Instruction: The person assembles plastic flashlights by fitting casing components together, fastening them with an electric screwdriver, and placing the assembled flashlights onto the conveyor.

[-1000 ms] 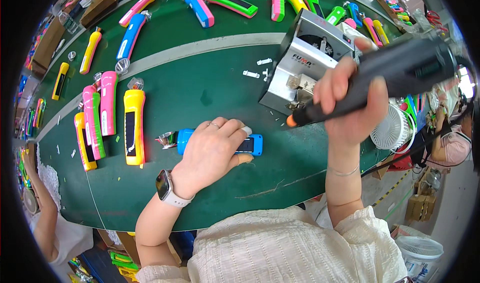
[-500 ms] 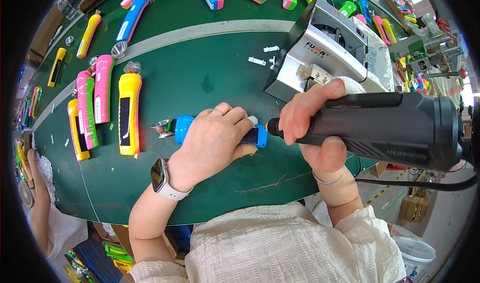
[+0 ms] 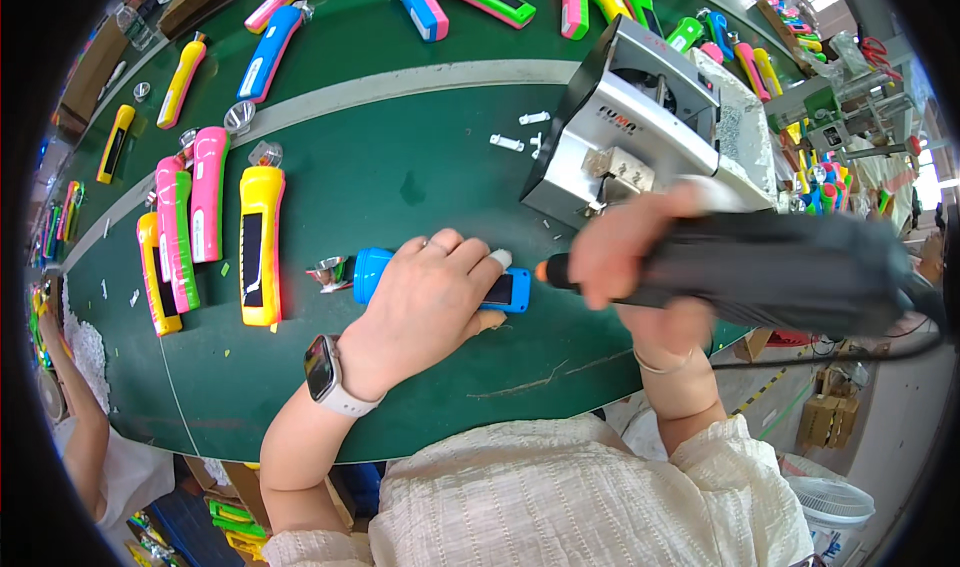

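Under my left hand (image 3: 425, 302) lies a blue flashlight body (image 3: 515, 292), its dark panel facing up. My fingers wrap over its middle and hold it against the green table. A clear reflector cup (image 3: 328, 273) sits beside its wide end at the left. Gripped in my right hand (image 3: 635, 257) is a black electric screwdriver (image 3: 770, 272), held level and blurred by motion. Its orange-ringed tip (image 3: 545, 271) points left, a short gap from the flashlight's narrow end. Behind my right hand stands a silver screw feeder (image 3: 630, 117).
Several yellow and pink flashlight bodies (image 3: 262, 247) lie at the left of the green table (image 3: 400, 197). More lie beyond the pale strip (image 3: 400, 79). Small white plastic parts (image 3: 507, 143) rest left of the feeder. Another person's arm (image 3: 75, 387) shows at far left.
The screwdriver tip has pulled back to the right, away from the flashlight's end. My left hand still holds the flashlight. The whole view has shifted slightly.
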The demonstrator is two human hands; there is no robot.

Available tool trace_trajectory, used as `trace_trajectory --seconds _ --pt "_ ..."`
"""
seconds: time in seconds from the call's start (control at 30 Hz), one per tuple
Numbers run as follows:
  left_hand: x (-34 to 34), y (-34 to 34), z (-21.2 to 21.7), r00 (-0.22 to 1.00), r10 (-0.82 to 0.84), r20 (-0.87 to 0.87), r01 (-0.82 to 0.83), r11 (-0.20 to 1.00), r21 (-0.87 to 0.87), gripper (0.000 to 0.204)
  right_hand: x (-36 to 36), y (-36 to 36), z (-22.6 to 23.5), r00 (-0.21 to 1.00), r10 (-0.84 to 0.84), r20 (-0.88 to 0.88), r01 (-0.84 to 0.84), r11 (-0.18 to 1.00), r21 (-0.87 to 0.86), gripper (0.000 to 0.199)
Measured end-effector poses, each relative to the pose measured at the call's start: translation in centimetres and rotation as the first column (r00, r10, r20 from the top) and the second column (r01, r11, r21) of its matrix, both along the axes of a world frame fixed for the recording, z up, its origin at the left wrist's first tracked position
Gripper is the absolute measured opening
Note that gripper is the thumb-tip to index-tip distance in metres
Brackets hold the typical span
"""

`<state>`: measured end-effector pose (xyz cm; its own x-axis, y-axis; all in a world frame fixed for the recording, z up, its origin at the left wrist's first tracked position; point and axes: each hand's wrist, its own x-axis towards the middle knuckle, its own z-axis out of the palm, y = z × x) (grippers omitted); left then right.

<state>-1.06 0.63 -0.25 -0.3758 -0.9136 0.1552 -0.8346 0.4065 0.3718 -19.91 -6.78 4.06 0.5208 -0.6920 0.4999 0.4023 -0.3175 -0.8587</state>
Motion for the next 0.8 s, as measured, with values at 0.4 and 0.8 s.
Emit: trace_trajectory --seconds 0.4,0.8 --pt "1.1 -0.2 0.7 0.978 0.202 0.053 -0.198 0.977 -0.074 0.046 -1.3 -5.6 2.2 0.965 -0.143 0.218 0.132 0.989 0.061 0.05" --pt "1.2 -0.5 0.1 0.978 0.208 0.012 -0.206 0.976 -0.075 0.044 1.2 0.1 -1.5 0.995 -0.033 0.094 0.022 0.993 0.118 0.065"
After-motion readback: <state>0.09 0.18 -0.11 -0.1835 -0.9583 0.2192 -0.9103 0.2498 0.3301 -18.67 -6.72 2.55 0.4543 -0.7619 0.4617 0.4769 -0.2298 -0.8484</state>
